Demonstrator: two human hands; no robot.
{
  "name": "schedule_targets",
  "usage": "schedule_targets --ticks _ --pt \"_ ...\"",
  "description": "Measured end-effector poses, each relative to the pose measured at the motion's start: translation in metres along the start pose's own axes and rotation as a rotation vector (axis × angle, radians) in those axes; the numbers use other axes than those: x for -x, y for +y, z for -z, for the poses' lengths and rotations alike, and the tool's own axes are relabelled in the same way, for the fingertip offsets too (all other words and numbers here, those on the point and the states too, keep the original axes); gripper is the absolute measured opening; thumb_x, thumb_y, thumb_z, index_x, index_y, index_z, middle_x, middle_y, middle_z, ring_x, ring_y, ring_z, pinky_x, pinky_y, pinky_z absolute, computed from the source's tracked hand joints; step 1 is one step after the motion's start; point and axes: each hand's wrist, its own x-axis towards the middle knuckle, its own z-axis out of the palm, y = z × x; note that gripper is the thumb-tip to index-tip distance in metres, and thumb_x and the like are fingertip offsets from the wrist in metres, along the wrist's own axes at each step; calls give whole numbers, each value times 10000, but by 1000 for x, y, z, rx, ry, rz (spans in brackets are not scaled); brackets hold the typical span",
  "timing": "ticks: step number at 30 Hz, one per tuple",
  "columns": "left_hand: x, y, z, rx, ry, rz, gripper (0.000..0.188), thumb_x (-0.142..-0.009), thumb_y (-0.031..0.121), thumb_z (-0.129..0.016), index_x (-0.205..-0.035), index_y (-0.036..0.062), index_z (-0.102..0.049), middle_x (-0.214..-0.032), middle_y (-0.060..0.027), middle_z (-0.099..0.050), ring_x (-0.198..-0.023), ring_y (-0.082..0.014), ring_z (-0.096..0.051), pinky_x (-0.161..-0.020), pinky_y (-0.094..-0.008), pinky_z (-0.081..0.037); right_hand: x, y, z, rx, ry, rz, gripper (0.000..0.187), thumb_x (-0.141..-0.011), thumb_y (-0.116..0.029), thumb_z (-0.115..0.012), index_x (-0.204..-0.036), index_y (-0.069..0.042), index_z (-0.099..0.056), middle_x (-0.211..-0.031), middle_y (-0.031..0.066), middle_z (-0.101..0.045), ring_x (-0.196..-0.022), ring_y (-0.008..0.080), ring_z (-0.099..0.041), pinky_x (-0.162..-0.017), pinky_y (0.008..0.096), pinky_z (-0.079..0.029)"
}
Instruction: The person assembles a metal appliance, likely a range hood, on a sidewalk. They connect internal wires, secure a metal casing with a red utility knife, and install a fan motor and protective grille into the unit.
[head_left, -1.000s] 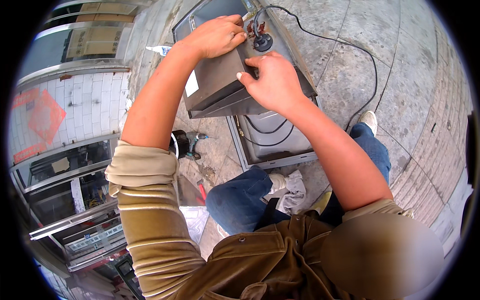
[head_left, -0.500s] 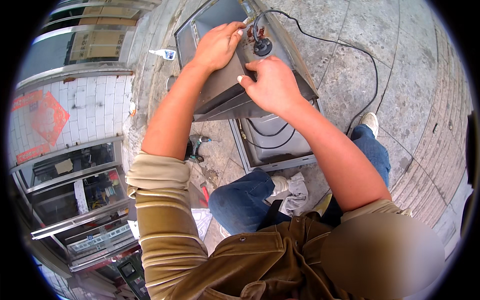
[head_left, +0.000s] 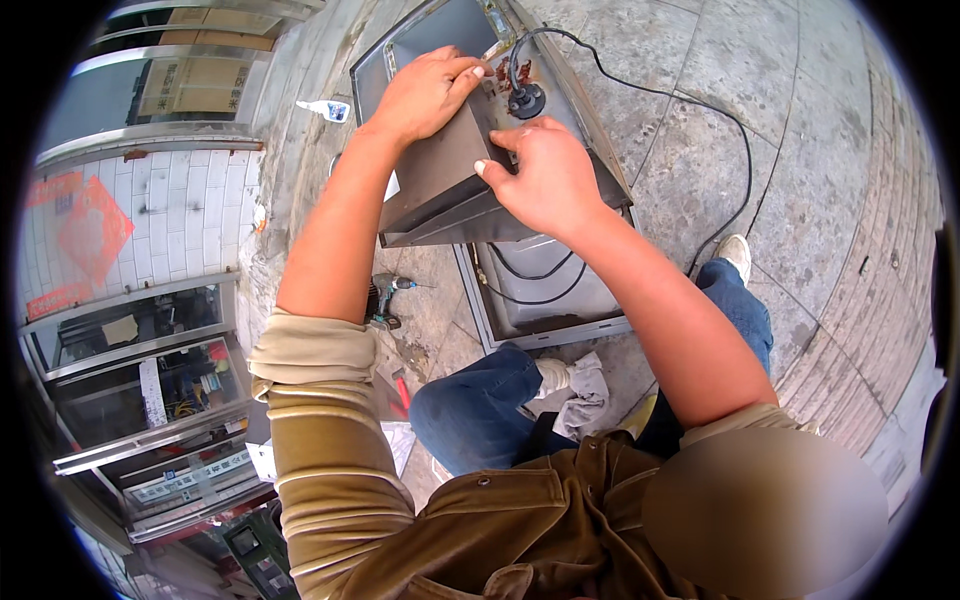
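A grey-brown metal panel (head_left: 432, 190) lies tilted across a large open metal housing (head_left: 612, 165). My left hand (head_left: 432, 95) is closed on its upper edge, the fingertips reaching over the far side. On the panel's right edge, thumb and forefinger of my right hand (head_left: 548, 172) grip it, close to the near corner. Between and beyond both hands sits a round black cable fitting (head_left: 526, 100), next to reddish-brown stains on the metal. A black cable (head_left: 690, 98) rises from the fitting and loops away to the right.
Under the housing stands a shallow metal tray (head_left: 560, 333) with black cable in it. A cordless drill (head_left: 388, 300) and a red-handled tool (head_left: 401, 388) lie on the paving to its left. A white bottle (head_left: 325, 110) lies farther up; a pale rag (head_left: 585, 395) lies by my foot.
Both hands keep their hold on the panel with hardly any movement. The panel has tilted slightly, and a small white patch now shows beside my left wrist.
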Motion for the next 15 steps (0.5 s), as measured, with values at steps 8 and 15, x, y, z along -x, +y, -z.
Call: schedule_targets --ticks 8,15 --pt "-10 0 19 -111 -238 -156 336 -954 260 -442 -1119 118 -698 -1168 -76 -583 -1064 -273 -570 -922 -389 -449 1 -1 3 26 -60 -14 347 -772 -294 -694 -991 -26 -724 -878 164 -691 -957 313 -608 -853 391 -504" --pt "-18 10 27 -156 -293 -158 324 -959 257 -454 -1071 66 -692 -1113 -108 -577 -1016 -300 -571 -874 -397 -457 0 -1 3 15 -56 -23 347 -769 -293 -693 -978 -18 -724 -888 175 -690 -958 320 -610 -856 399 -502"
